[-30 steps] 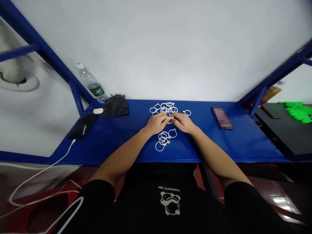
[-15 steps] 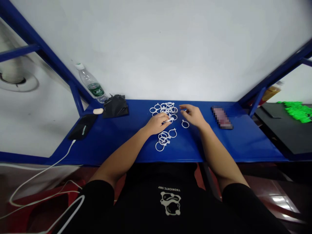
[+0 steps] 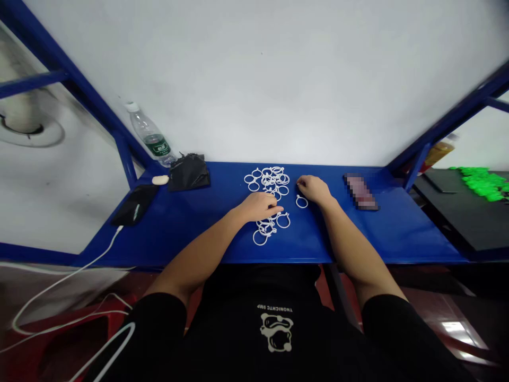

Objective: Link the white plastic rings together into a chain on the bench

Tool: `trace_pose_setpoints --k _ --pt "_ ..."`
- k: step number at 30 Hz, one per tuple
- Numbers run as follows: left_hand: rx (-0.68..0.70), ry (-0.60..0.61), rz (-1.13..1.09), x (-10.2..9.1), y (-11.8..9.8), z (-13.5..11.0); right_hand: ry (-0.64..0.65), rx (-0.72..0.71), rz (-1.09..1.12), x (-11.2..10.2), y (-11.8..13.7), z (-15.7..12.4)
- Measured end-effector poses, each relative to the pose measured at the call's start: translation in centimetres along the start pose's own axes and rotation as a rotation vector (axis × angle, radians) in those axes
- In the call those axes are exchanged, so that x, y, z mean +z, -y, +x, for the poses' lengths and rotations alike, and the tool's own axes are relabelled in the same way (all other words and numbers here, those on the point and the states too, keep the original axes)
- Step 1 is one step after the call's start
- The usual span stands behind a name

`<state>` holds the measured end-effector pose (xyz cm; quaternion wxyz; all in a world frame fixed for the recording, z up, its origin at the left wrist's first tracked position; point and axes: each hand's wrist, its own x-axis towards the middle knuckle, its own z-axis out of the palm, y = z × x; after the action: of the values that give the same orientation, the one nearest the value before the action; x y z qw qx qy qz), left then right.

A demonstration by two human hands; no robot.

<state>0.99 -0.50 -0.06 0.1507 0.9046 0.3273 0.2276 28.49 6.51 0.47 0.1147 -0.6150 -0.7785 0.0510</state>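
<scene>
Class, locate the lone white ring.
In the head view, the lone white ring lies right of the other rings, just nearer the body than the right hand.

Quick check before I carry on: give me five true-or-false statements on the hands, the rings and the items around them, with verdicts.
1. The left hand partly covers the nearer cluster of white rings in this view. True.
2. All the white rings sit in one cluster. False: there is also a farther cluster, and a lone ring lies beside the right hand.
3. The pixelated phone lies to the right of the right hand. True.
4. The crumpled black item lies right of the rings. False: the crumpled black item is on their left.
5. A white cable runs to the black device. True.
</scene>
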Motion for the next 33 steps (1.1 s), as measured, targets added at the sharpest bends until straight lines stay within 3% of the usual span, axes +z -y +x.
trace_pose_setpoints --k 4,8,12,16,28,33 --pt "-0.113 -0.026 0.001 -0.2 -0.3 0.1 -0.088 -0.019 0.198 -1.0 0.9 -0.5" --pt "-0.19 -0.187 -0.034 -0.2 -0.5 0.1 -0.176 -0.234 0.502 -1.8 3.3 -1.8" --pt "-0.184 -0.278 -0.009 -0.2 -0.4 0.1 -0.191 -0.435 0.569 -2.0 6.1 -3.7" --pt "-0.107 -0.273 -0.026 -0.2 -0.3 0.1 -0.198 -0.574 0.564 -1.8 7.2 -4.6" --pt "0.045 -0.305 -0.026 0.1 0.6 0.5 -0.139 -0.583 0.542 -1.2 6.7 -4.0" --pt "0.054 -0.393 -0.05 -0.3 0.5 0.5 -0.181 -0.582 0.61 -1.4 6.8 -4.1"
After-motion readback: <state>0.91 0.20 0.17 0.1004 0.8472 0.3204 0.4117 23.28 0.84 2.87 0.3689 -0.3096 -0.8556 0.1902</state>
